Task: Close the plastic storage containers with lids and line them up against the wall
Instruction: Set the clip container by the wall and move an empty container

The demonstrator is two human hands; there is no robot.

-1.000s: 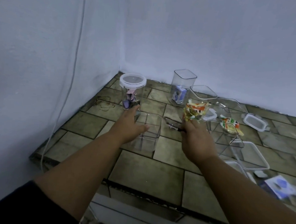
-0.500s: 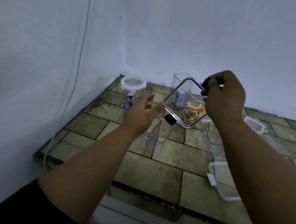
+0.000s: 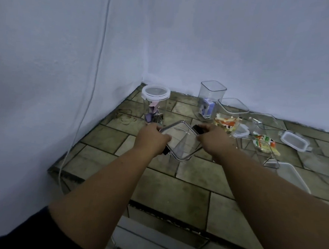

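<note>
Clear sq lid (image 3: 179,139) w/ black clips (image 3: 197,129) over clear container (image 3: 174,163), round jar (image 3: 155,104) lidded, by corner

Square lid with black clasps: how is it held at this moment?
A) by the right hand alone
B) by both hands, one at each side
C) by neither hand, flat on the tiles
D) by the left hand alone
B: the left hand and the right hand each grip an opposite side of the square lid.

Clear lid (image 3: 180,140) corners beneath left hand (image 3: 151,140), right hand (image 3: 214,141)
</note>
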